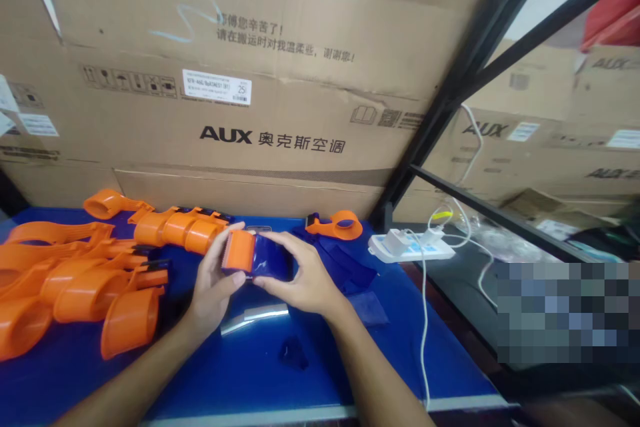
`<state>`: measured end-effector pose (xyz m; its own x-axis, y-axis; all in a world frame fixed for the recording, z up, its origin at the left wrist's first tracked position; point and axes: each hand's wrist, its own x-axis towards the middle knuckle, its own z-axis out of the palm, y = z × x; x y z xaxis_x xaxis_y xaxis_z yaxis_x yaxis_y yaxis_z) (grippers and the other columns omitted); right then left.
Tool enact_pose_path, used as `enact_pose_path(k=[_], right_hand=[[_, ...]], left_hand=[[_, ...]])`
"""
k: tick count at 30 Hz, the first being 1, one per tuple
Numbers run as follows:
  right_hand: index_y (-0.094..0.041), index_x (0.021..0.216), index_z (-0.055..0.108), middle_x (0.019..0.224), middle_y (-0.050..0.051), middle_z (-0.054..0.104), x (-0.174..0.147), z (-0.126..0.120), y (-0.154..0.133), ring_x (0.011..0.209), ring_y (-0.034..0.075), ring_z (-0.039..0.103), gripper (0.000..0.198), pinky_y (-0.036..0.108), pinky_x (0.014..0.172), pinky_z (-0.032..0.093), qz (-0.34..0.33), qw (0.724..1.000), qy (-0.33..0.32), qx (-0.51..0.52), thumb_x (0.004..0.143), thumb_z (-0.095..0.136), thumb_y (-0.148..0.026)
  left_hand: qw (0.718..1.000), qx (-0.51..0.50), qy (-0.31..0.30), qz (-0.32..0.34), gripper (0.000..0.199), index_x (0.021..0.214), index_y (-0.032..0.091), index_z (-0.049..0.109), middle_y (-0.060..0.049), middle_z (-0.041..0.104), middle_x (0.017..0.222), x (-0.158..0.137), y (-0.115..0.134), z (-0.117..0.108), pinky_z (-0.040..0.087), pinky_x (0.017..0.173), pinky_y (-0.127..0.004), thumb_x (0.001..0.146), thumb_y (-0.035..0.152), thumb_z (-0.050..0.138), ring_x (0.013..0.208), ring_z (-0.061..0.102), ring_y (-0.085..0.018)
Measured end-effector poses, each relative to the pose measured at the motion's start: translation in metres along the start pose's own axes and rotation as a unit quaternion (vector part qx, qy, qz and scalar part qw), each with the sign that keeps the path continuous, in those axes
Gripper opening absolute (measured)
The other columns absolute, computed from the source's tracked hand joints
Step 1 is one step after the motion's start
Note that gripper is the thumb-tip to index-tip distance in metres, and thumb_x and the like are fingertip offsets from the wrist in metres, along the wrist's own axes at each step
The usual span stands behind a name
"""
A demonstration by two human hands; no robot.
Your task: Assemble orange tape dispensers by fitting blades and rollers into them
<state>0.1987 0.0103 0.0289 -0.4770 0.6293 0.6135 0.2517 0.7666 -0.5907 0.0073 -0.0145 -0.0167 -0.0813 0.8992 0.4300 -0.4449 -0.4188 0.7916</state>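
Observation:
Above the middle of the blue tabletop, both of my hands are closed on one small item. It has an orange plastic part (241,250) with a finely toothed left edge and a glossy dark blue part (271,257) on the right. My left hand (213,283) grips the orange end, thumb along its lower edge. My right hand (305,273) pinches the dark blue end between thumb and fingers. Whether the two parts are joined I cannot tell. Just below lies a shiny clear strip (256,317), and nearer me a dark crumpled scrap (293,353).
Several orange ring-shaped plastic holders (93,290) cover the left of the blue table (200,387). Another orange holder (345,225) lies at the back right, beside dark blue sheets (345,267). A white power strip (410,247) with cables sits at the right edge. Cardboard boxes (280,100) stand behind.

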Motion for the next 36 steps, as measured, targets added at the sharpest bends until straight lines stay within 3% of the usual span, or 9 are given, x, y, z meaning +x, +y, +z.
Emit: enact_pose_path(k=[4, 9, 13, 30, 33, 36], right_hand=[[-0.024, 0.14, 0.058, 0.138, 0.014, 0.066, -0.003, 0.004, 0.005, 0.127, 0.031, 0.063, 0.06, 0.05, 0.102, 0.051, -0.091, 0.987, 0.028, -0.126, 0.086, 0.08, -0.039], [-0.023, 0.141, 0.057, 0.134, 0.016, 0.065, -0.005, 0.006, 0.009, 0.124, 0.031, 0.063, 0.054, 0.049, 0.097, 0.05, -0.136, 0.967, 0.048, -0.209, 0.092, 0.074, -0.035], [-0.022, 0.143, 0.056, 0.134, 0.016, 0.065, -0.005, 0.007, 0.011, 0.125, 0.031, 0.062, 0.054, 0.05, 0.1, 0.049, -0.142, 0.965, 0.041, -0.215, 0.093, 0.073, -0.036], [-0.025, 0.144, 0.056, 0.131, 0.015, 0.066, -0.005, 0.01, 0.011, 0.124, 0.031, 0.062, 0.055, 0.05, 0.097, 0.05, -0.137, 0.964, 0.044, -0.223, 0.093, 0.072, -0.037], [-0.025, 0.144, 0.056, 0.131, 0.015, 0.067, -0.005, 0.01, 0.008, 0.121, 0.031, 0.064, 0.058, 0.049, 0.096, 0.051, -0.131, 0.967, 0.057, -0.212, 0.09, 0.075, -0.037], [-0.024, 0.145, 0.056, 0.13, 0.014, 0.069, -0.005, 0.008, 0.002, 0.115, 0.031, 0.066, 0.067, 0.047, 0.096, 0.051, -0.093, 0.978, 0.085, -0.167, 0.086, 0.08, -0.042]], left_hand=[[0.992, 0.105, -0.002, 0.068, 0.069, 0.14, 0.024, 0.058, -0.014, 0.06, 0.146, 0.002, 0.0, 0.001, 0.042, 0.117, -0.051, 0.077, 0.037, 0.083, 0.136, 0.056, -0.036], [0.97, 0.222, 0.035, 0.088, 0.043, 0.122, 0.025, 0.062, -0.011, 0.069, 0.136, 0.003, 0.005, 0.003, 0.043, 0.116, -0.053, 0.084, 0.032, 0.079, 0.131, 0.062, -0.032], [0.973, 0.211, 0.042, 0.082, 0.035, 0.113, 0.025, 0.061, -0.009, 0.073, 0.13, 0.004, 0.007, 0.003, 0.046, 0.114, -0.053, 0.084, 0.03, 0.08, 0.128, 0.065, -0.03], [0.982, 0.168, 0.053, 0.064, 0.032, 0.107, 0.025, 0.06, -0.01, 0.074, 0.129, 0.005, 0.002, -0.001, 0.047, 0.113, -0.056, 0.082, 0.029, 0.081, 0.127, 0.066, -0.032], [0.984, 0.158, 0.048, 0.067, 0.037, 0.114, 0.024, 0.064, -0.011, 0.072, 0.133, 0.006, 0.001, -0.003, 0.046, 0.114, -0.055, 0.082, 0.031, 0.081, 0.129, 0.064, -0.033], [0.993, 0.109, 0.016, 0.052, 0.056, 0.135, 0.024, 0.06, -0.014, 0.065, 0.143, 0.006, -0.003, -0.005, 0.047, 0.114, -0.053, 0.084, 0.035, 0.079, 0.133, 0.061, -0.036]])
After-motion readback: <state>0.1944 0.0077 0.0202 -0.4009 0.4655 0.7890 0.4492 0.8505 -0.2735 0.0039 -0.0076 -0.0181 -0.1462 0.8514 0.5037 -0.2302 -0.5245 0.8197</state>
